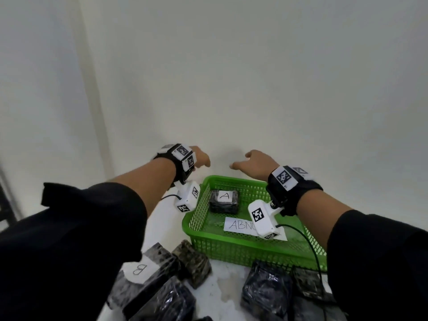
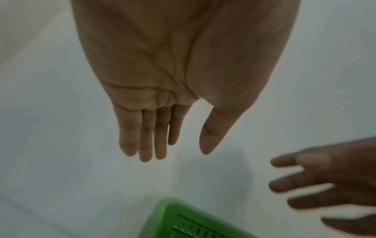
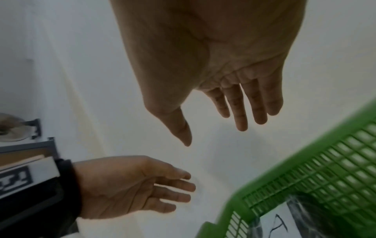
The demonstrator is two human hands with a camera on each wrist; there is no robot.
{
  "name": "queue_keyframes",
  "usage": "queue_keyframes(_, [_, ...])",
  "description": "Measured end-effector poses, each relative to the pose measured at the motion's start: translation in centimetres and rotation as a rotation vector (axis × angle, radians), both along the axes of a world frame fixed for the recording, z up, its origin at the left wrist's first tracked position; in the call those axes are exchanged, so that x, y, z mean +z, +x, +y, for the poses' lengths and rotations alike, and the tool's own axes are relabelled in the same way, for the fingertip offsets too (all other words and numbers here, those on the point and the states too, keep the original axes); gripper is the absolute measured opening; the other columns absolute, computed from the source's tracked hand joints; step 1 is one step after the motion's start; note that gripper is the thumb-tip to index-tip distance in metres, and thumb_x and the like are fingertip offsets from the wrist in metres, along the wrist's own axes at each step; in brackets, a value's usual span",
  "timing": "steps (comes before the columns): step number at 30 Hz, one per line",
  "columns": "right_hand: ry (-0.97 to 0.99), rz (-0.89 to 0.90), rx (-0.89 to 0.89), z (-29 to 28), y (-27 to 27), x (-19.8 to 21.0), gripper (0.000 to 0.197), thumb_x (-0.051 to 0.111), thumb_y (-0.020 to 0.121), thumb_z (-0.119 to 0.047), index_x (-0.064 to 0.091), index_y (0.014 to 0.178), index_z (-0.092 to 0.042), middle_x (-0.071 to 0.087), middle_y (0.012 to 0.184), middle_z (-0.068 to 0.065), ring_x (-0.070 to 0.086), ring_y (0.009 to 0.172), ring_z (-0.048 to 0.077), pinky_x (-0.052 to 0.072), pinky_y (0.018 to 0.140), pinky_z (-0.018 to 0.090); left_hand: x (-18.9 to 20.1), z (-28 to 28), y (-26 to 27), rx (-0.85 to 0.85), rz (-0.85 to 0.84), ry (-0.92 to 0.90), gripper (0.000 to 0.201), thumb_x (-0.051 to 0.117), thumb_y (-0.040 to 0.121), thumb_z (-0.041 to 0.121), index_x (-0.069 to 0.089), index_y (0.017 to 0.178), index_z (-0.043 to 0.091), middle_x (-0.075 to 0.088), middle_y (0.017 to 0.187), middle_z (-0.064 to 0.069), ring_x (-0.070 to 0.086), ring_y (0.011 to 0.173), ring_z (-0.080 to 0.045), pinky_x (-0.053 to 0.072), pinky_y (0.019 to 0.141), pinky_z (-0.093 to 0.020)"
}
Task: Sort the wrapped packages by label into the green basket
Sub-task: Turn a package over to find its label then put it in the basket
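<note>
A green basket (image 1: 234,247) stands on the white table. Inside it lies a dark wrapped package marked A (image 1: 224,201), also seen in the right wrist view as package A (image 3: 278,223), and a paper slip reading ABN… (image 1: 240,225). My left hand (image 1: 202,158) and right hand (image 1: 250,162) hover raised beyond the basket's far rim, near the white wall, both with straight fingers and holding nothing. The left hand (image 2: 162,136) and right hand (image 3: 230,104) show bare palms. A package marked B (image 1: 141,269) lies at the near left.
Several dark wrapped packages (image 1: 266,295) lie on the table in front of the basket, some under my sleeves. A white wall (image 1: 231,77) rises right behind the basket. A grey shelf frame (image 3: 40,145) shows far left in the right wrist view.
</note>
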State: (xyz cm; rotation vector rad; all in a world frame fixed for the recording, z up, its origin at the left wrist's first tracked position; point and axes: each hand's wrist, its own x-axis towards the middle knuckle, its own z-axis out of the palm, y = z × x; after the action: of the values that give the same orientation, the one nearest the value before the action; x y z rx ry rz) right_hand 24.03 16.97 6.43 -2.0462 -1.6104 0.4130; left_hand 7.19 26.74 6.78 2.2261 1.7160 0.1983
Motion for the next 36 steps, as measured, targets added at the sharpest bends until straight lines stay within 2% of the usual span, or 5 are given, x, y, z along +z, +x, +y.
queue_keyframes(5, [0.051, -0.061, 0.095, -4.7, -2.4, 0.6, 0.098, 0.068, 0.091, -0.058, 0.022, 0.162, -0.008, 0.043, 0.161, 0.012, 0.047, 0.144, 0.031, 0.040, 0.111, 0.039, 1.4, -3.4, -2.6, -0.048, 0.029, 0.154, 0.068, 0.062, 0.092, 0.045, 0.044, 0.148, 0.009, 0.049, 0.151, -0.007, 0.046, 0.139, -0.027, 0.038, 0.113, -0.036])
queue_keyframes(16, [0.004, -0.071, 0.224, -14.3, -8.2, -1.2, 0.106, 0.069, 0.089, -0.059, 0.012, 0.166, -0.014, 0.025, 0.171, 0.006, 0.032, 0.155, 0.027, 0.032, 0.118, 0.037, -2.3, -16.5, -9.3, -0.282, 0.026, 0.131, 0.073, 0.062, 0.094, 0.047, 0.034, 0.153, 0.016, 0.047, 0.153, 0.001, 0.044, 0.140, -0.019, 0.035, 0.116, -0.036])
queue_keyframes(25, [-0.035, -0.072, 0.337, -18.2, -11.3, -5.0, 0.111, 0.075, 0.083, -0.060, 0.016, 0.166, -0.017, 0.026, 0.171, 0.005, 0.032, 0.154, 0.024, 0.032, 0.120, 0.036, -4.6, -23.2, -13.3, -0.324, 0.040, 0.106, 0.081, 0.061, 0.091, 0.056, 0.029, 0.156, 0.018, 0.043, 0.155, 0.003, 0.042, 0.142, -0.015, 0.034, 0.116, -0.031])
queue_keyframes(32, [-0.109, -0.118, 0.428, -19.6, -12.0, -7.6, 0.104, 0.084, 0.082, -0.038, 0.024, 0.164, -0.017, 0.033, 0.167, 0.004, 0.035, 0.151, 0.022, 0.033, 0.121, 0.034, -6.3, -25.8, -13.9, -0.337, 0.017, 0.098, 0.073, 0.068, 0.089, 0.043, 0.039, 0.151, 0.016, 0.056, 0.143, 0.001, 0.054, 0.129, -0.014, 0.043, 0.107, -0.027])
queue_keyframes(36, [-0.154, -0.138, 0.450, -19.7, -12.5, -7.5, 0.078, 0.084, 0.083, -0.021, 0.046, 0.152, -0.015, 0.053, 0.151, 0.007, 0.052, 0.136, 0.025, 0.042, 0.107, 0.031, -7.3, -26.3, -13.4, -0.333, 0.104, 0.106, 0.043, 0.069, 0.082, 0.043, 0.066, 0.116, 0.018, 0.067, 0.107, -0.004, 0.064, 0.094, -0.020, 0.054, 0.086, -0.038])
